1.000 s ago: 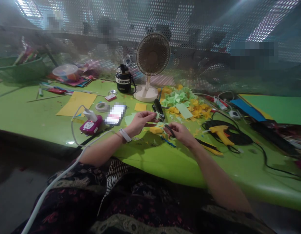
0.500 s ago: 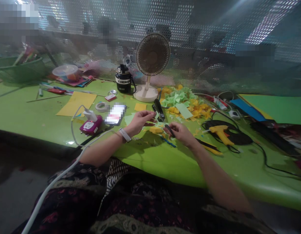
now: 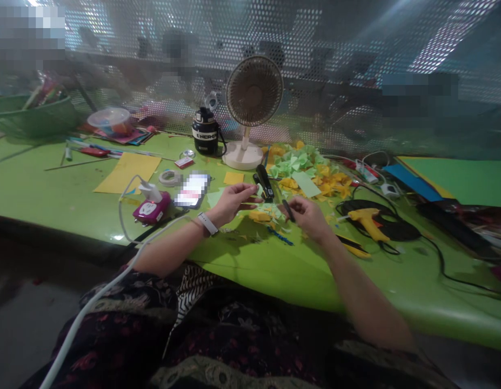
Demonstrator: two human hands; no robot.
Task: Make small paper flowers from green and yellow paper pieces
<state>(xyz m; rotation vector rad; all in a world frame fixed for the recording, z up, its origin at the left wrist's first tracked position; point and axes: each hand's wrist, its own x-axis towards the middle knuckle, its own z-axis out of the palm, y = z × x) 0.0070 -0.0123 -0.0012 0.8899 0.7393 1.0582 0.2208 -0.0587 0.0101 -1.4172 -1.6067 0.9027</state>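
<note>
Black-handled scissors [image 3: 288,210] are gripped in my right hand [image 3: 309,219], their thin blades pointing up and left. My left hand [image 3: 236,202] pinches what looks like a small pale green paper piece [image 3: 260,189] between thumb and forefinger, the other fingers held loosely apart. Just beyond the fingertips lies a black stapler [image 3: 265,182]. Under and between the hands are a yellow block-like piece [image 3: 260,216], green and yellow paper scraps, and a blue twisted strip [image 3: 280,235].
A heap of folded green and yellow paper pieces [image 3: 302,167] lies behind the hands, near a white fan [image 3: 244,155] and a black bottle [image 3: 205,135]. A phone [image 3: 192,189] and purple power socket [image 3: 152,209] sit left; a yellow glue gun [image 3: 369,222] and cutter [image 3: 355,248] lie right.
My right hand has shifted slightly to the right with the scissors, away from my left hand. My left hand has stayed almost in place.
</note>
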